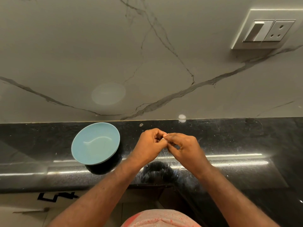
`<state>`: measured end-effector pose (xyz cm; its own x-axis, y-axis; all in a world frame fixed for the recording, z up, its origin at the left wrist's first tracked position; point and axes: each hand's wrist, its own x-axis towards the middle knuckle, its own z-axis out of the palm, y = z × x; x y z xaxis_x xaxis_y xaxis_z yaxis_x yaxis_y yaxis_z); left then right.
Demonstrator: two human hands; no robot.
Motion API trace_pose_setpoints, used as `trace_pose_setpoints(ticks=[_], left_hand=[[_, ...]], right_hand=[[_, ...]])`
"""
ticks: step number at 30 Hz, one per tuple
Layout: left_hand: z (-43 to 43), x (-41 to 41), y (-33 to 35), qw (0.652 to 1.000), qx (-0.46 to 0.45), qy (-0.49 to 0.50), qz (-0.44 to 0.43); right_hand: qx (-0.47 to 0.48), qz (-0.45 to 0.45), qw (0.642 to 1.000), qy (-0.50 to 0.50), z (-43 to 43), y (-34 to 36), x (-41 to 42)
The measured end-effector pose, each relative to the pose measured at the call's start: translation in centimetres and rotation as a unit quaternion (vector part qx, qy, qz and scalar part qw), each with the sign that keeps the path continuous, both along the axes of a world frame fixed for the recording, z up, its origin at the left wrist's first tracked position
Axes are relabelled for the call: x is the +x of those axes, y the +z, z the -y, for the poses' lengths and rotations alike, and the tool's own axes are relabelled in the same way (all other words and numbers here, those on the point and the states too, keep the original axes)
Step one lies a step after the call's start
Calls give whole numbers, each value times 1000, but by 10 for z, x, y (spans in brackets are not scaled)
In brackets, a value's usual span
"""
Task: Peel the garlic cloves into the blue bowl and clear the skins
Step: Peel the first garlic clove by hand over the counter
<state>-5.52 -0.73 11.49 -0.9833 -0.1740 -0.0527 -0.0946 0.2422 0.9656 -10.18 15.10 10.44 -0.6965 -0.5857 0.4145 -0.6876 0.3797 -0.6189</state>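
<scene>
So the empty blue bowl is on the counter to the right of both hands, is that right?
Not quite: the head view shows the empty blue bowl on the counter to the left of both hands, the left hand and right hand, which pinch a garlic clove.

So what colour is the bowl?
Plain light blue, no pattern. The head view, the only one, shows the bowl clearly on the black counter.

Blue bowl (95,143) smooth, glazed; countertop (229,145) glossy black stone, speckled; wall (98,46) polished veined marble.
</scene>
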Motion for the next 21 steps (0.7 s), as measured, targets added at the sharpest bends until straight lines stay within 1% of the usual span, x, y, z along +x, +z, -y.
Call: trace_pose_setpoints(ticks=[6, 15, 18, 21], left_hand=[[-9, -4, -5, 999, -18, 45, 1], [-16, -8, -23, 997, -45, 57, 23], [-17, -8, -30, 997, -43, 53, 35], [-19, -8, -35, 997, -41, 54, 40]], right_hand=[[15, -5, 1000, -5, 1, -6, -2], [-5, 31, 999, -16, -3, -28, -1], [-6, 31, 999, -24, -4, -36, 1], [-16, 50, 998, -30, -5, -43, 2]])
